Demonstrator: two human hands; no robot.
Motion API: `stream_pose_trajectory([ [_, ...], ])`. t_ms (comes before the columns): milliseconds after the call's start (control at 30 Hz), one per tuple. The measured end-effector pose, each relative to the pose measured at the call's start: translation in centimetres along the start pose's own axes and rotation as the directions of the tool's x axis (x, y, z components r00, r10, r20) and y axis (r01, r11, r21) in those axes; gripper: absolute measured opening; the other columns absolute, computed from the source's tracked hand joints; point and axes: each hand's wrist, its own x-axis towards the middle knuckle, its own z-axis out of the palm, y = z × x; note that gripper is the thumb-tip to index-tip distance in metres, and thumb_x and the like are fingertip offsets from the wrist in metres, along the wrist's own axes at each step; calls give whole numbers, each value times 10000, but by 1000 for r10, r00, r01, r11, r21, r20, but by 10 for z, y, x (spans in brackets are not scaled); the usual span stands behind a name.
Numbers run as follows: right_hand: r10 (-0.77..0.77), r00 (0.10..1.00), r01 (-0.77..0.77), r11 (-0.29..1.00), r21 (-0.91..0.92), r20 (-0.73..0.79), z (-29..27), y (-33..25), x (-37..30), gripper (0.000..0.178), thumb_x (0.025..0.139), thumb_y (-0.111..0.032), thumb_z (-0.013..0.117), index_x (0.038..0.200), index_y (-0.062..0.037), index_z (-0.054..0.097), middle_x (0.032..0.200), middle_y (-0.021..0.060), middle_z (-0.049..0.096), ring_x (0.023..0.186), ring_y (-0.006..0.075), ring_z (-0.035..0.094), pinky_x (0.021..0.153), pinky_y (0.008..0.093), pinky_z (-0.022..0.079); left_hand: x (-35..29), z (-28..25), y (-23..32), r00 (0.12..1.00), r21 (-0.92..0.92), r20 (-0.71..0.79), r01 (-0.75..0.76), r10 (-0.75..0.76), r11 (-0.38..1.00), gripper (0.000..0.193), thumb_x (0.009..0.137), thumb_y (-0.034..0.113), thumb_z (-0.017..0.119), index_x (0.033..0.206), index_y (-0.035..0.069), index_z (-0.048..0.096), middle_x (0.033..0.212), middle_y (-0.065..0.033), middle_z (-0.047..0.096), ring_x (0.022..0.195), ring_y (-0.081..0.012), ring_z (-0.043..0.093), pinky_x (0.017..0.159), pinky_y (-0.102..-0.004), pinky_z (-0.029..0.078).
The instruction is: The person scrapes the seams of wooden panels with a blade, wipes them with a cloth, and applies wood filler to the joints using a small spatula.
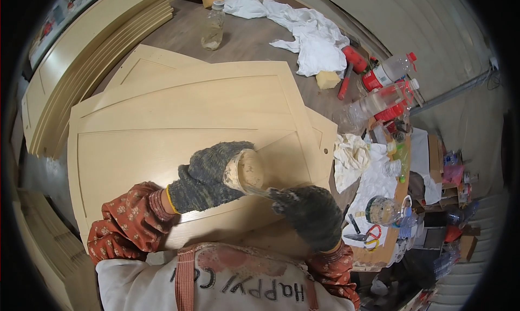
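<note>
My left hand [214, 170], in a dark grey knit glove, is closed around a small round tub [232, 173]. Beige paste [250, 169] coats its inside, and its mouth tilts toward the right. My right hand [311, 213], gloved the same way and slightly blurred, is closed on a thin, narrow tool [257, 191]. The tool's end touches the tub's lower rim; its exact kind cannot be made out. Under both hands lies a pale wood-toned door panel [184, 105] with a recessed frame, resting on other similar panels [154, 62].
Stacked panels [103, 56] line the left side. A bottle [213, 27] stands on the far table near white rags [309, 32] and a yellow sponge [327, 80]. To the right are plastic bottles [379, 100], a crumpled cloth [351, 162], red-handled scissors [374, 232] and a jar [381, 210].
</note>
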Motion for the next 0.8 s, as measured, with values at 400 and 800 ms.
stream_pose_trajectory([
  [400,200,900,-211,977,12,-387,16,68,-13,250,958,-36,475,1145,48,617,857,117,649,677,143,620,638,278,519,2,-8,-7,899,-546,184,429,-397,720,712,617,174,908,1219,63,546,1149,-78,625,1047,-191,602,935,-339,506],
  [800,256,858,-330,939,-97,-445,40,96,16,242,911,-76,597,1135,-5,650,920,135,694,813,234,653,707,336,518,1,-3,-11,930,-566,128,353,-344,745,702,627,304,899,1205,87,565,1130,-77,629,1047,-197,611,938,-332,492],
])
